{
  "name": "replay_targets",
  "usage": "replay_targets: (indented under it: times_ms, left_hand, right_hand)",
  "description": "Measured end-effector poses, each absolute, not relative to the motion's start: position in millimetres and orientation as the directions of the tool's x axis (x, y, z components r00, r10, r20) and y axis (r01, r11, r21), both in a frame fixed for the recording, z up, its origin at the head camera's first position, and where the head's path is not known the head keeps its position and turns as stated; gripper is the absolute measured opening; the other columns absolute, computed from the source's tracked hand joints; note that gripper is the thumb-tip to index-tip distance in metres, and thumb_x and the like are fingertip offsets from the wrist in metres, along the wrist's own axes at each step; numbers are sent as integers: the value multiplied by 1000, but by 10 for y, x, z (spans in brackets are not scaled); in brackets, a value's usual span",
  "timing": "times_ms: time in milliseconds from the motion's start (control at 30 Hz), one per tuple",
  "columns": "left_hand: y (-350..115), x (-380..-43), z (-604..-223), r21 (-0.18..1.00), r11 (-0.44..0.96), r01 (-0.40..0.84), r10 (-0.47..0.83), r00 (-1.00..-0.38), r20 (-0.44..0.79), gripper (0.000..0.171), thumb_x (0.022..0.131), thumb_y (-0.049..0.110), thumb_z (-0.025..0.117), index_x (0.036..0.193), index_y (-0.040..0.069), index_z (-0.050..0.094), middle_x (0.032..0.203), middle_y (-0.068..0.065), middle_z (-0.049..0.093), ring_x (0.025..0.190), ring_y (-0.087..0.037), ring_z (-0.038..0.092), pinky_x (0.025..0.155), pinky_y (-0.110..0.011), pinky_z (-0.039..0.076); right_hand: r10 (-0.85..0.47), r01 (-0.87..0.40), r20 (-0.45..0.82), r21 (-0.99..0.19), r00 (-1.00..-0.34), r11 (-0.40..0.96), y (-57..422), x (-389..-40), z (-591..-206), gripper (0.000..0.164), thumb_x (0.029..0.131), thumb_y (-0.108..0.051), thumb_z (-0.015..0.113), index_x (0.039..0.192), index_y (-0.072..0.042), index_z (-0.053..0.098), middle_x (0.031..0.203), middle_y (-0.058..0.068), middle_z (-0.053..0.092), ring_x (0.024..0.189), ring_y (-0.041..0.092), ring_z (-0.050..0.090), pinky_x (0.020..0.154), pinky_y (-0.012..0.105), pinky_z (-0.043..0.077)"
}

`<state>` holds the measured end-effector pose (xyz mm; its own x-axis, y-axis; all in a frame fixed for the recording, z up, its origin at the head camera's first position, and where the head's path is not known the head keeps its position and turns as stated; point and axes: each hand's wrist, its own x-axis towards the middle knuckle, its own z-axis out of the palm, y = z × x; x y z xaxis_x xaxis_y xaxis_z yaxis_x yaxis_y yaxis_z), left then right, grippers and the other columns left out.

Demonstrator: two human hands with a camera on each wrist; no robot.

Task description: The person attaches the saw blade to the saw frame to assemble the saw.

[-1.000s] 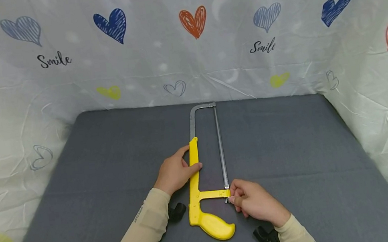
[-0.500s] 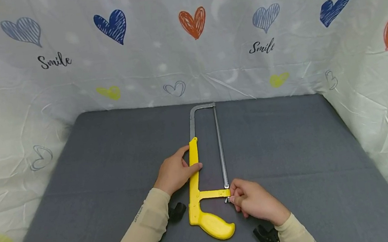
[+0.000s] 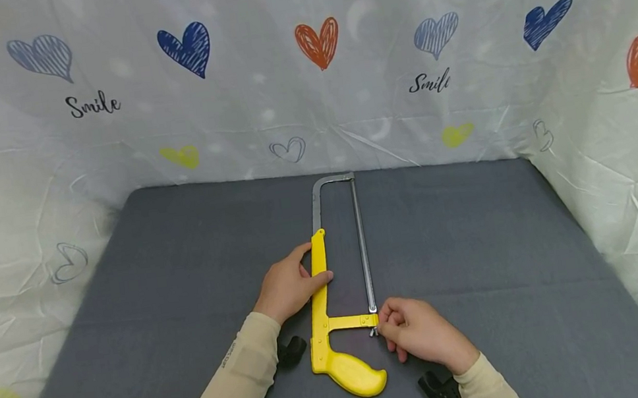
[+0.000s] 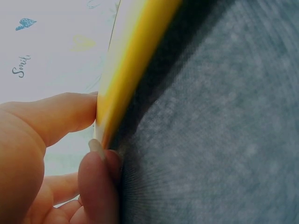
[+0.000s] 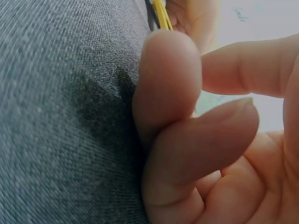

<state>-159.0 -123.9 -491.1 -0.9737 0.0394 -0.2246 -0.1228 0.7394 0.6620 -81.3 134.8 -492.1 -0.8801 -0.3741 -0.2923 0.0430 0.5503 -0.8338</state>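
Observation:
A hacksaw (image 3: 323, 291) with a yellow frame and handle lies flat on the grey cloth, its handle toward me. My left hand (image 3: 288, 286) grips the upper part of the yellow frame between thumb and fingers, also visible in the left wrist view around the yellow frame (image 4: 135, 51). Along the saw's right side runs the metal blade (image 3: 363, 246), which meets the yellow crossbar at its near end. There my right hand (image 3: 421, 329) has curled fingers, thumb and forefinger pinching at the small wing nut (image 3: 373, 332). Its own fingers hide that contact in the right wrist view.
Grey cloth (image 3: 194, 254) covers the table on all sides of the saw. White curtains (image 3: 247, 101) printed with hearts stand behind and at both sides. Black wrist straps (image 3: 438, 388) hang beside the forearms, close to the saw handle.
The head view has tilted slightly, so everything sits a little lower. Both hands keep their places on the saw; the right fingertips shift only very slightly at the wing nut.

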Motion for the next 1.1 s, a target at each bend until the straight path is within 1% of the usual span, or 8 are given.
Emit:
replay_targets:
  times_ms: [300,600,733,833,1100]
  left_hand:
    - [-1268,-1610,-4867,665,737,-118,41,-975,-219,83,94,47,83,164,20,47,84,-4,64,67,-20,57,60,-30,45]
    - [-1274,-1628,-4823,659,744,-109,43,-977,-209,83,94,47,83,164,19,47,84,-4,64,66,-20,58,60,-30,46]
    - [-1271,-1627,-4825,664,741,-105,46,-978,-206,83,94,46,83,164,19,47,83,-4,64,66,-20,58,59,-30,46]
    - [-1272,-1609,-4849,666,738,-108,45,-977,-207,83,94,46,83,164,19,48,82,-4,64,65,-20,57,59,-30,46]
    - [-1255,-1560,-4882,672,733,-108,45,-977,-206,81,94,42,83,163,17,48,81,-4,63,65,-19,56,59,-30,45]
  right_hand:
    - [-335,81,-307,-833,-891,548,1296,-835,-4858,13,104,-21,68,96,-10,69,65,0,67,49,16,63,51,31,48]
    - [-268,174,-341,-851,-901,496,1274,-872,-4848,33,107,-38,68,95,-8,68,64,2,67,47,15,62,47,28,47]
    - [-266,231,-369,-870,-891,435,1293,-921,-4904,34,108,-37,67,94,-6,69,64,3,66,45,14,58,47,27,47]
    - [-260,244,-369,-879,-892,410,1294,-958,-4952,34,108,-35,65,92,-5,70,63,3,65,44,13,56,47,28,48]
    - [-216,208,-344,-853,-914,478,1238,-1047,-4962,31,108,-34,66,93,-7,71,62,3,63,45,15,52,52,35,50]
